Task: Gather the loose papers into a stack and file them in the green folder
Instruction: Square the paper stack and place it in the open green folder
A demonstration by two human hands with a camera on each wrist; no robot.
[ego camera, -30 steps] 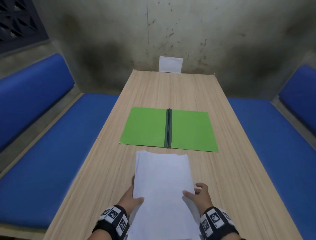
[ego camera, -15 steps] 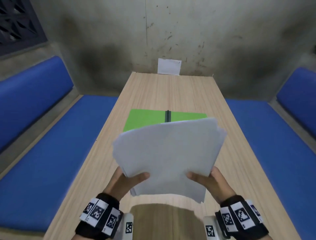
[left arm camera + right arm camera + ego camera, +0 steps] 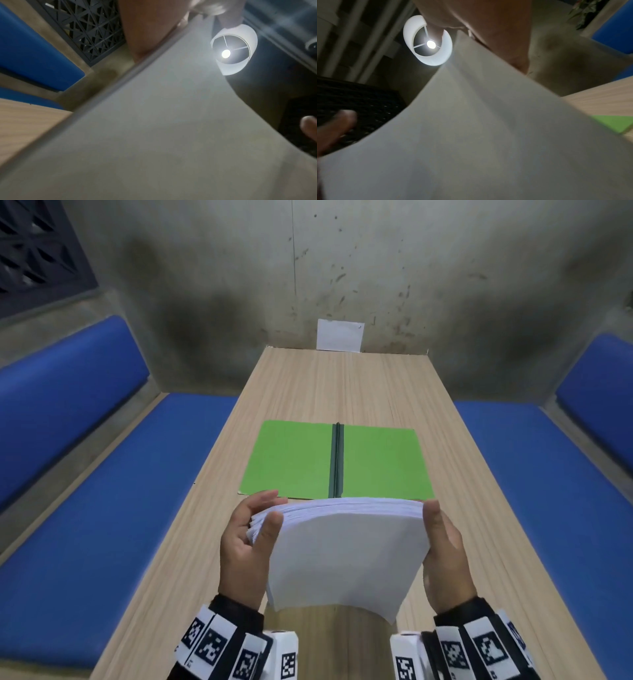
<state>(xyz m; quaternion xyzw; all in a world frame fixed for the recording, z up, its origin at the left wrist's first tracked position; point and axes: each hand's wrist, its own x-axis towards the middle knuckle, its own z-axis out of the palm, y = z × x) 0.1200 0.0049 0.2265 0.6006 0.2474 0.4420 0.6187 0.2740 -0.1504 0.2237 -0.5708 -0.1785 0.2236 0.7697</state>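
Observation:
A stack of white papers (image 3: 346, 553) stands on its long edge above the near part of the wooden table (image 3: 359, 385), bowed toward me. My left hand (image 3: 255, 532) grips its left side, thumb on the near face. My right hand (image 3: 442, 546) grips its right side. The green folder (image 3: 291, 460) lies open flat just beyond the stack, its dark spine (image 3: 336, 463) down the middle. The paper stack (image 3: 163, 135) fills the left wrist view, and the paper stack (image 3: 479, 135) fills the right wrist view beside a corner of the green folder (image 3: 618, 123).
Blue cushioned benches (image 3: 113, 508) run along both sides of the table. A small white sheet (image 3: 339, 335) leans on the stained wall at the table's far end. A ceiling lamp (image 3: 234, 51) shows above the hands.
The stack was lifted off the table, turned sideways and brought upright. Both hands slid from its near edge to its short sides, and the sheets now sit more squared.

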